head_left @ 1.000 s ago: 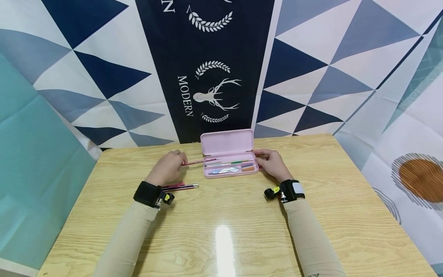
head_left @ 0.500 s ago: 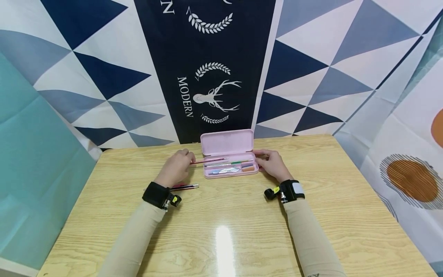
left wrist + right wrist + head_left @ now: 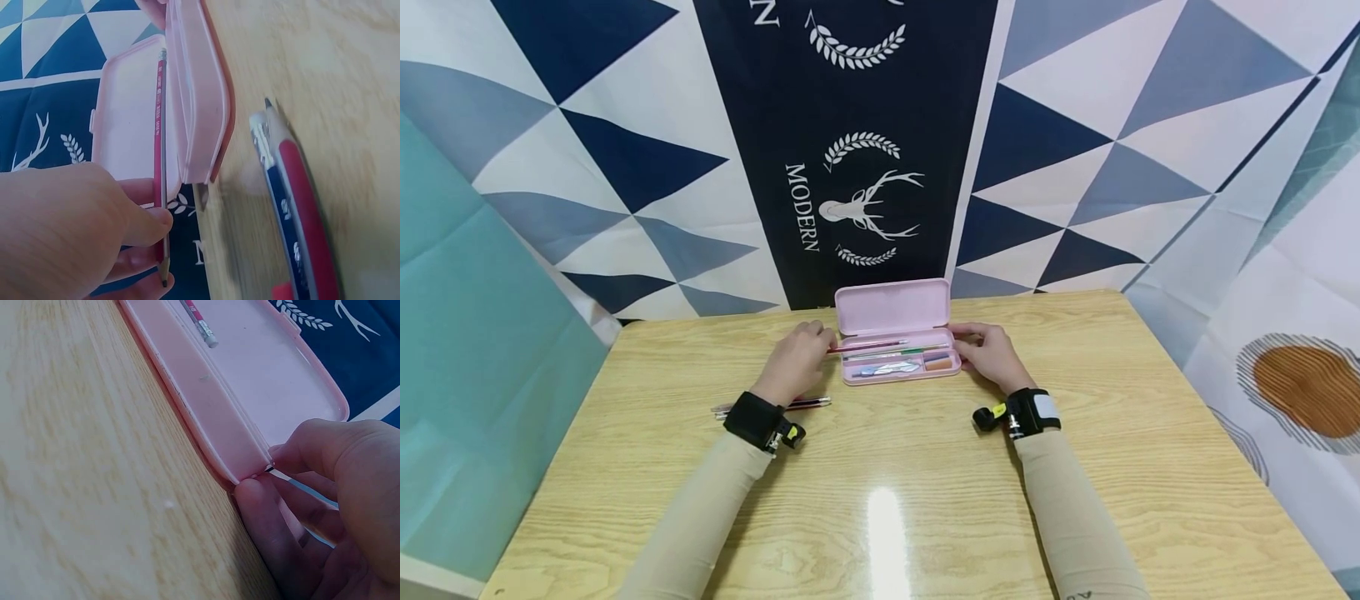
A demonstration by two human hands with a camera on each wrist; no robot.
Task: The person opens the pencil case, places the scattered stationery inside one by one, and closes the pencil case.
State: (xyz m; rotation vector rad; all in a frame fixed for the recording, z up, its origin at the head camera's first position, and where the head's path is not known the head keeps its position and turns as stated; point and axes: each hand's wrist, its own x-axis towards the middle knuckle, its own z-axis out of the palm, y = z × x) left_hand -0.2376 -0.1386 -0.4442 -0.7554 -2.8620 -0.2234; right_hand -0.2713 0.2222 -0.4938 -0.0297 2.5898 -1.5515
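Observation:
A pink pencil case point(image 3: 892, 308) lies open at the back of the table, its lid leaning back. Between thumb and fingers my left hand point(image 3: 796, 358) pinches a red pencil point(image 3: 160, 119). The eraser end of this pencil reaches over the case, and its sharpened tip points back under my fingers. At the case's right end, my right hand point(image 3: 990, 357) grips the corner, as the right wrist view shows. Inside the case are a green-and-white slim stick point(image 3: 913, 351), a pale blue patterned pen-like item point(image 3: 887, 369) and an orange-brown block point(image 3: 937, 365).
Several loose pencils point(image 3: 812, 403) lie on the wooden table point(image 3: 955, 492) under and beside my left wrist; a red one point(image 3: 303, 206) and a dark blue one point(image 3: 281, 206) show up close. A patterned cloth point(image 3: 880, 125) hangs behind the table's back edge.
My left hand has moved right, carrying the red pencil farther over the pencil case. My right hand has stayed at the case's right end.

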